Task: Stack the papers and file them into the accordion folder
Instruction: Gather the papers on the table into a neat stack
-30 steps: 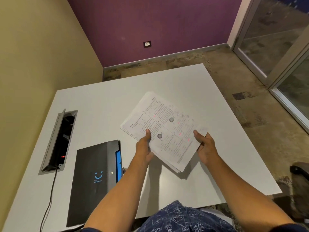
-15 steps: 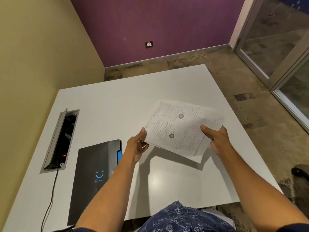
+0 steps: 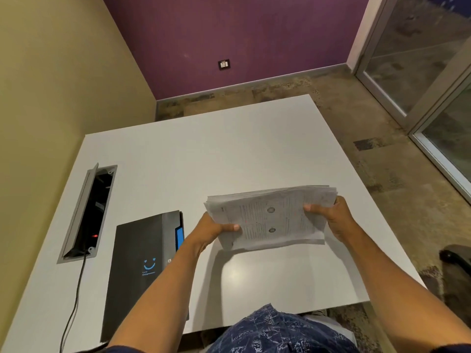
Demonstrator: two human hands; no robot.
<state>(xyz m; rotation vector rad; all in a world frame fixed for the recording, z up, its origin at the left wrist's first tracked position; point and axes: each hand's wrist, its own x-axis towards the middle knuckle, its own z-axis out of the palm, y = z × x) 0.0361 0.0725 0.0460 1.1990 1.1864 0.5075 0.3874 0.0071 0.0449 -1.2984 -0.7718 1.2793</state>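
I have the papers (image 3: 272, 217) gathered into one bundle, held up off the desk (image 3: 229, 149) between both hands. My left hand (image 3: 214, 231) clamps the left edge, thumb lying over the top sheet, and my right hand (image 3: 331, 215) clamps the right edge the same way. The bundle sits at about 3 o'clock from the folder (image 3: 142, 271), near it but not touching.

The sheets are together, yet the edges look ragged at the upper left corner, where several layers fan out, so I judge the stacking mostly done but not squared. A tap on the desk would likely settle them.

The folder lies flat at roughly 8 o'clock on the desk, black with a blue smiley mark, and it appears closed; a blue strip shows along its right side. Nothing has gone into it, as far as I can see. So the filing half of the job is all still ahead: open the folder, pick a pocket, slide the bundle in.

At 9 o'clock an open cable box (image 3: 88, 212) is set in the desk, with a cord (image 3: 74, 301) trailing toward me.
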